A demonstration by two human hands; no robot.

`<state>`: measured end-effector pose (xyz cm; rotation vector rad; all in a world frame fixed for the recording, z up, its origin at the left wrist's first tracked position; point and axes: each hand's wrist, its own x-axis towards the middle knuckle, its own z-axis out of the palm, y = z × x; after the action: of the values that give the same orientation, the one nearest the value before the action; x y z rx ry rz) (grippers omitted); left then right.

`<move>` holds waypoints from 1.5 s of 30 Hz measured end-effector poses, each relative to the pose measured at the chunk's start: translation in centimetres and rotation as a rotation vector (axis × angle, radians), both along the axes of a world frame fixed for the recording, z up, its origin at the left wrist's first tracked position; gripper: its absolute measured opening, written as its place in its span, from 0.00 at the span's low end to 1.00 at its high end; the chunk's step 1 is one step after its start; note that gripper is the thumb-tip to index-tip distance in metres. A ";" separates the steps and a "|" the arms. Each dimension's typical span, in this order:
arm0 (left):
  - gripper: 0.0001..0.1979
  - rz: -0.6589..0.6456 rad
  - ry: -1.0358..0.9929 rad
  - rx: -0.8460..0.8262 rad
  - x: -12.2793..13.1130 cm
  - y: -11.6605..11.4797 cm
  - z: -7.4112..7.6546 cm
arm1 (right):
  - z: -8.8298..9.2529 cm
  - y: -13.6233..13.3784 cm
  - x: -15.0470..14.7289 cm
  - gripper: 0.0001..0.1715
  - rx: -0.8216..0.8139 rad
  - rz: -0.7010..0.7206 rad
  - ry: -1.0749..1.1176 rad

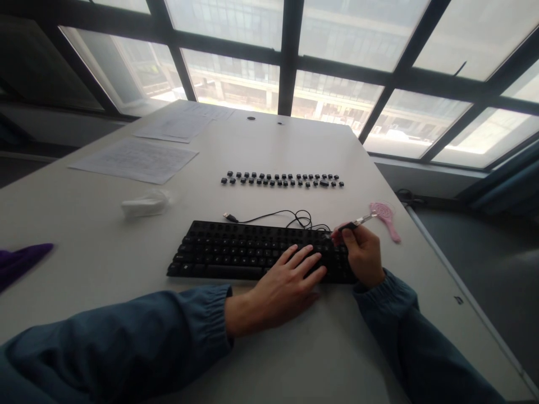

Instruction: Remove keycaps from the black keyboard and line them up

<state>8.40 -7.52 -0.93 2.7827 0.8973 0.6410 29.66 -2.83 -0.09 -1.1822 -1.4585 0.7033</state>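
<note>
A black keyboard (236, 252) lies on the table in front of me, its top rows looking bare of keycaps. My left hand (290, 283) rests palm down across its right half, fingers spread and holding nothing. At the keyboard's right end, my right hand (364, 252) is closed around a small tool (357, 222) with a black body and silvery metal prongs pointing up and right. The tool's lower end is close to the upper right keys; its exact contact is blurred. Beyond the keyboard, loose black keycaps (284, 179) stand in two rows.
A USB cable (269, 214) curls behind the keyboard. To the right lies a pink brush-like object (384, 219), near the table edge. On the left are a white packet (145, 205), printed sheets (137, 160) and a purple cloth (23, 261). Windows stand behind the table.
</note>
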 end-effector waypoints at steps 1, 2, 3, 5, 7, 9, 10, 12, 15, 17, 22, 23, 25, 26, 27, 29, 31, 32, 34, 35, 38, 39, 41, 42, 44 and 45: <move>0.20 0.012 -0.077 -0.046 0.0 0.1 0.3 | 0.3 -0.4 -0.3 0.16 0.017 0.019 -0.009; 0.17 0.038 -0.181 -0.109 0.1 0.2 0.6 | 0.6 -0.7 -0.5 0.15 0.036 0.039 -0.011; 0.17 0.079 -0.301 -0.185 0.2 0.4 0.8 | 0.9 -1.0 -0.7 0.15 0.057 0.062 -0.005; 0.20 0.163 -0.520 -0.349 0.4 1.0 1.1 | 1.1 -1.6 -1.0 0.15 0.103 0.122 0.020; 0.25 0.177 -0.636 -0.483 0.6 1.6 1.2 | 1.1 -2.1 -1.2 0.14 0.145 0.193 0.049; 0.24 0.120 -0.664 -0.542 0.7 2.0 1.3 | 1.0 -2.4 -1.4 0.12 0.173 0.244 0.071; 0.21 0.089 -0.673 -0.543 0.7 2.2 1.3 | 0.9 -2.5 -1.5 0.11 0.182 0.262 0.077; 0.14 0.066 -0.696 -0.514 0.6 2.4 1.3 | 0.7 -2.7 -1.6 0.10 0.195 0.285 0.081; 0.08 0.080 -0.714 -0.464 0.4 2.7 1.3 | 0.6 -2.7 -1.7 0.09 0.221 0.310 0.066; 0.08 0.095 -0.710 -0.442 0.3 2.9 1.3 | 0.7 -2.8 -1.7 0.09 0.250 0.333 0.037; 0.09 0.092 -0.706 -0.431 0.2 3.3 1.0 | 0.9 -2.9 -1.5 0.08 0.278 0.358 -0.055; 0.09 0.072 -0.719 -0.434 0.3 3.3 0.9 | 0.9 -2.9 -1.5 0.08 0.272 0.350 -0.045; 0.09 0.035 -0.760 -0.456 0.3 3.4 0.8 | 0.7 -2.9 -1.6 0.09 0.255 0.338 -0.006; 0.10 0.023 -0.780 -0.476 0.3 3.4 0.7 | 0.6 -2.9 -1.7 0.10 0.246 0.336 0.013; 0.11 0.016 -0.795 -0.499 0.3 3.4 0.7 | 0.6 -2.9 -1.8 0.10 0.238 0.335 0.029; 0.13 0.012 -0.821 -0.550 0.2 3.4 0.8 | 0.5 -2.9 -1.9 0.10 0.236 0.338 0.059; 0.13 0.021 -0.840 -0.592 0.2 3.4 0.9 | 0.4 -3.0 -2.0 0.10 0.245 0.341 0.085; 0.13 0.033 -0.842 -0.607 0.2 3.4 1.0 | 0.4 -3.0 -2.0 0.09 0.250 0.348 0.093; 0.11 0.053 -0.828 -0.610 0.1 3.4 1.0 | 0.5 -3.0 -2.0 0.09 0.259 0.370 0.086; 0.10 0.054 -0.815 -0.597 0.1 3.3 1.0 | 0.5 -3.0 -2.0 0.09 0.264 0.374 0.076; 0.10 0.031 -0.808 -0.587 0.2 3.5 0.8 | 0.5 -2.9 -2.0 0.09 0.258 0.336 0.062; 0.10 0.021 -0.831 -0.623 0.2 3.6 0.8 | 0.5 -2.8 -2.0 0.10 0.248 0.322 0.066; 0.11 -0.010 -0.900 -0.762 0.1 3.9 0.8 | 0.3 -2.8 -2.1 0.10 0.225 0.322 0.086; 0.12 -0.032 -0.926 -0.846 0.1 4.2 0.9 | 0.2 -2.7 -2.1 0.11 0.217 0.338 0.099; 0.15 -0.071 -0.944 -1.007 -0.2 4.7 1.0 | 0.0 -2.7 -2.0 0.11 0.200 0.383 0.125; 0.16 -0.082 -0.933 -1.076 -0.3 4.9 1.0 | 0.0 -2.6 -2.0 0.11 0.192 0.404 0.138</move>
<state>8.11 -2.59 0.05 1.3280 0.6020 0.9268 27.71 -5.46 -0.13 -0.6845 -1.6241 0.8767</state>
